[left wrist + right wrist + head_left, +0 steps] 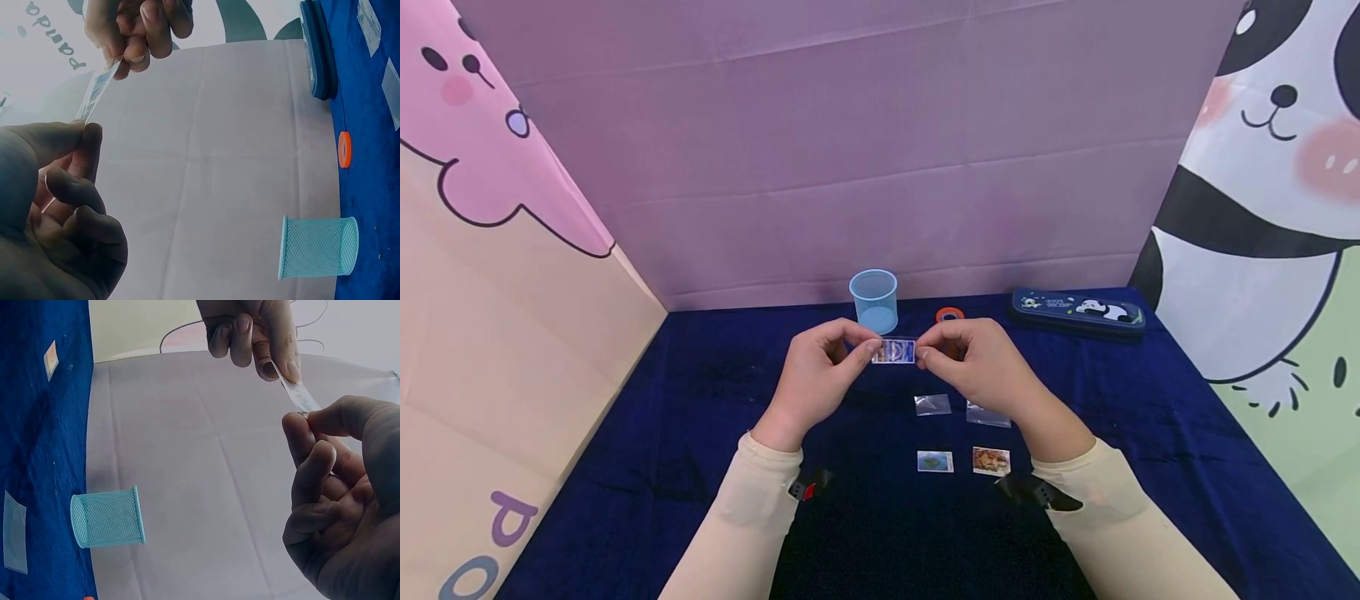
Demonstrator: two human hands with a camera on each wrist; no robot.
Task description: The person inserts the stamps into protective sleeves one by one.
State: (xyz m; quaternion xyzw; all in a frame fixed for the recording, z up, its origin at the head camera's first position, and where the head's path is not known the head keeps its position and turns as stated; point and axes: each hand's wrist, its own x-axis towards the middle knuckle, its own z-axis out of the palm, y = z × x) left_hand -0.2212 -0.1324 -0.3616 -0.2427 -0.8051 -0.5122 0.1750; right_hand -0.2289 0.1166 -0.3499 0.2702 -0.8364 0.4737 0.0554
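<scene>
A small blue-and-white picture card (894, 352) is held up between both hands, with a clear strip along its top edge. My left hand (820, 375) pinches one end of the card between thumb and index finger. The opposite end is pinched by my right hand (981, 367) in the same way. From the left wrist the card (99, 90) is seen almost edge-on, slanting between the fingertips. Below the hands, two clear plastic sleeves (932, 405) lie on the dark blue cloth. Nearer the body lie a bluish card (935, 462) and a brown-orange card (991, 461).
Behind the hands stands a light blue mesh cup (874, 300). An orange-red ring (950, 314), like a tape roll, lies beside it. At the back right is a dark blue pencil case (1077, 314) with a panda on it. Fabric walls enclose the table on three sides.
</scene>
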